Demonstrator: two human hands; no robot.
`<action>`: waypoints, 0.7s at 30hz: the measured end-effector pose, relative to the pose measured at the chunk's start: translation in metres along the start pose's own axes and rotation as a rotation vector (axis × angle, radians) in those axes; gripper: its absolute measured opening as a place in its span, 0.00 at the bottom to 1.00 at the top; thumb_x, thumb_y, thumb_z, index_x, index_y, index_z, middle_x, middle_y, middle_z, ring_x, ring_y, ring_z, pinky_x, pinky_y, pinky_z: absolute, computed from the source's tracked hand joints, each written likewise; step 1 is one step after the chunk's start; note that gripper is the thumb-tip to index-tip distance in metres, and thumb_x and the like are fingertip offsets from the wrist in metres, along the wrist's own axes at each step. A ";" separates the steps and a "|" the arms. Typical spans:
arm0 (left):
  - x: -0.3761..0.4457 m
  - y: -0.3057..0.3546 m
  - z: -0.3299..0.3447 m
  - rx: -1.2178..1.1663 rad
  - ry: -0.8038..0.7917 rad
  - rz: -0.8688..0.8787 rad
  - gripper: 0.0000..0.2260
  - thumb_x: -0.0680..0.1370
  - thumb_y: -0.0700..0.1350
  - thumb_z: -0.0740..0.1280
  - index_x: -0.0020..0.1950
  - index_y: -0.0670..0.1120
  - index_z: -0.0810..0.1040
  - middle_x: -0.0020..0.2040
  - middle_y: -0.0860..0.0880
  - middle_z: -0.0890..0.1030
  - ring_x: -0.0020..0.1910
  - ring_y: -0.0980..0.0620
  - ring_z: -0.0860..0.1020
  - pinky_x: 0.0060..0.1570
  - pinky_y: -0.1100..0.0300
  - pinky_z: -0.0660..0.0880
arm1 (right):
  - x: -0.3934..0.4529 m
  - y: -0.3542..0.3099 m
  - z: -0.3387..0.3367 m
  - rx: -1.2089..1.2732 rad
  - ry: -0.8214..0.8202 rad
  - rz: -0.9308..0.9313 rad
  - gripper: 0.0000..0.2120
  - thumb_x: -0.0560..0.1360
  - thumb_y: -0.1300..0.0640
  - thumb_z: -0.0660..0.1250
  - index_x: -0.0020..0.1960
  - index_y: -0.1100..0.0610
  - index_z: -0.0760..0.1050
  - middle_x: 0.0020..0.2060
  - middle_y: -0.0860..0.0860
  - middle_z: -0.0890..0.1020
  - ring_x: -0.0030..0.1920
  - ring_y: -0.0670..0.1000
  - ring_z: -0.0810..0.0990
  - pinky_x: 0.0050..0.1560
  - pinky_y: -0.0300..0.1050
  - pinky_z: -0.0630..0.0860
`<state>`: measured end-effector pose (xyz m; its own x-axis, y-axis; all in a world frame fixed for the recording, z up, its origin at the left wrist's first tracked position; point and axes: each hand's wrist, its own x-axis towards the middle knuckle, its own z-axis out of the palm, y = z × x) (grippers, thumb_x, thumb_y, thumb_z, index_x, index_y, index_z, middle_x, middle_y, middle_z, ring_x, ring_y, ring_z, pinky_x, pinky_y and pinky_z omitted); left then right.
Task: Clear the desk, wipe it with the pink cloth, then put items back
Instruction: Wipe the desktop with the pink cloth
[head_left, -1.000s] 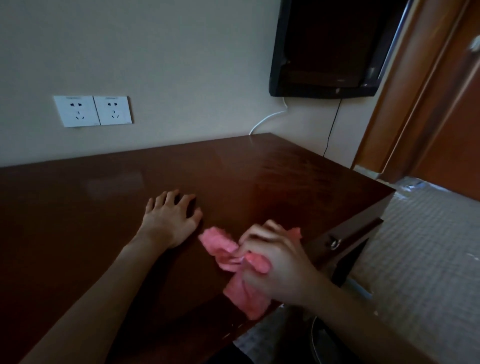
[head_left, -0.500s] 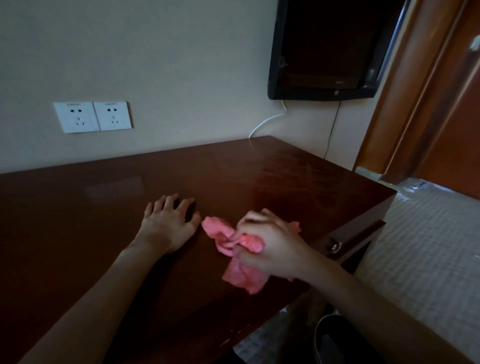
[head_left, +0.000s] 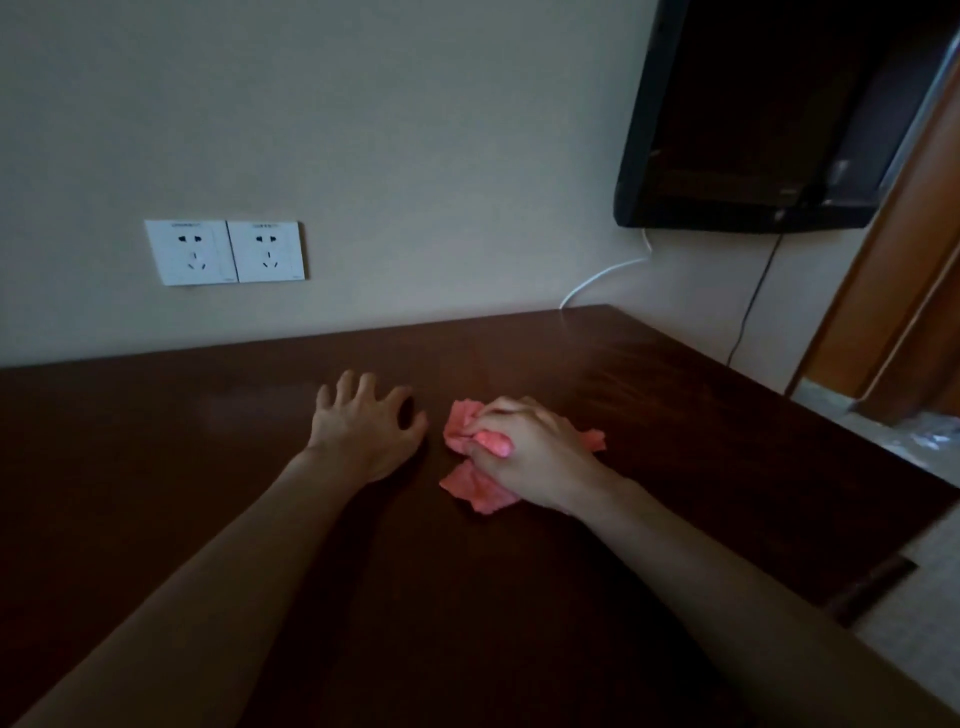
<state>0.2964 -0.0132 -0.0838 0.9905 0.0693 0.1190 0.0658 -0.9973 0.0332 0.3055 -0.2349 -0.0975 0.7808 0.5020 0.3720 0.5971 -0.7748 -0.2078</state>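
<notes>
my right hand grips the bunched cloth on the desk | cloth runs near to far | my left hand lies flat, fingers spread, just beside it

The single head view looks forward and down, close over the desk toward the wall.

Looks like a hotel or guest bedroom: beyond the hand gripping the cloth, a dark wooden desk meets a plain wall with twin sockets, a wall-mounted television up right, wooden door frame further right
</notes>
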 end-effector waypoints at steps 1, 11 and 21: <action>0.014 -0.003 0.005 -0.001 -0.037 -0.010 0.28 0.80 0.68 0.49 0.79 0.61 0.61 0.79 0.43 0.60 0.79 0.39 0.55 0.76 0.40 0.54 | 0.017 0.009 0.003 -0.003 -0.007 0.010 0.14 0.79 0.39 0.65 0.59 0.43 0.82 0.62 0.43 0.80 0.63 0.52 0.77 0.63 0.47 0.73; 0.061 -0.010 0.021 -0.084 -0.120 -0.013 0.29 0.80 0.68 0.44 0.81 0.63 0.48 0.83 0.46 0.48 0.82 0.40 0.44 0.77 0.35 0.43 | 0.207 0.086 0.054 0.050 0.002 0.247 0.20 0.74 0.30 0.60 0.58 0.37 0.81 0.56 0.43 0.83 0.60 0.52 0.81 0.61 0.54 0.77; 0.058 -0.009 0.022 -0.118 -0.080 -0.001 0.29 0.81 0.67 0.46 0.81 0.64 0.49 0.84 0.47 0.48 0.82 0.41 0.44 0.77 0.36 0.43 | 0.228 0.094 0.061 0.064 -0.055 0.029 0.24 0.73 0.29 0.59 0.57 0.43 0.81 0.58 0.44 0.82 0.59 0.49 0.80 0.56 0.45 0.74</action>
<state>0.3557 -0.0008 -0.0993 0.9972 0.0633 0.0396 0.0567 -0.9871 0.1499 0.5510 -0.1699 -0.0878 0.8057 0.5014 0.3154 0.5834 -0.7640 -0.2758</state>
